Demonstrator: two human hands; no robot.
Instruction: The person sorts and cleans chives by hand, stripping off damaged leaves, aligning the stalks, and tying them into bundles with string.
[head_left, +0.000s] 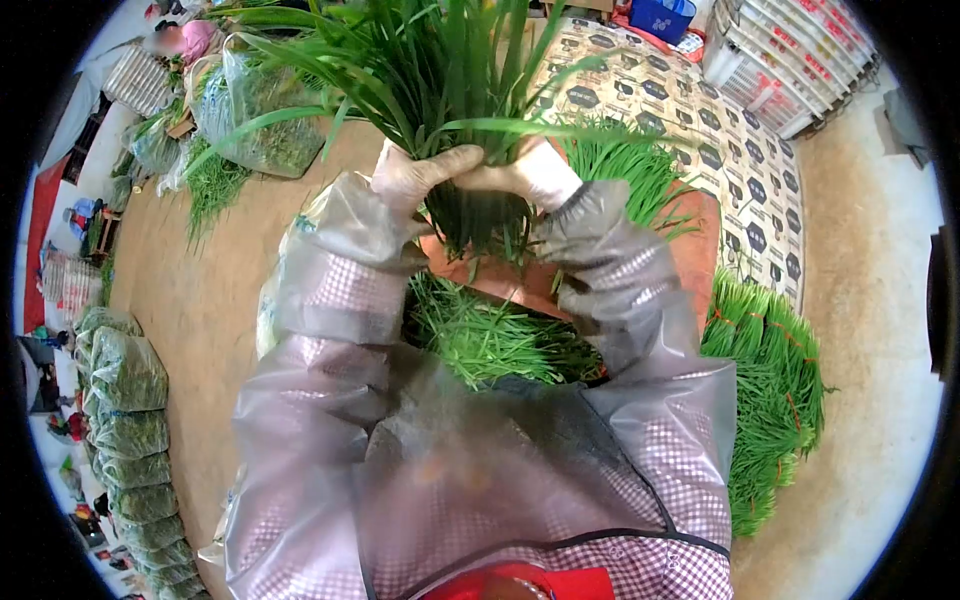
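Note:
Both gloved hands hold one upright bunch of long green leaves (440, 70) in front of me. My left hand (425, 175) wraps the bunch from the left side. From the right, my right hand (515, 175) closes round it, and the thumbs meet at the front. Long leaves fan out above the hands, and the lower ends hang below them over an orange-red surface (690, 230). Loose green leaves (500, 335) lie between my forearms, close to my lap. Another pile of leaves (625, 170) is right of my right hand.
Tied green bundles (765, 380) are stacked at the right. Filled plastic bags (135, 430) line the left side, with a larger bag (260, 115) at upper left. White crates (790, 60) and a blue basket (662, 18) stand at upper right. A person (190, 40) is at the far upper left.

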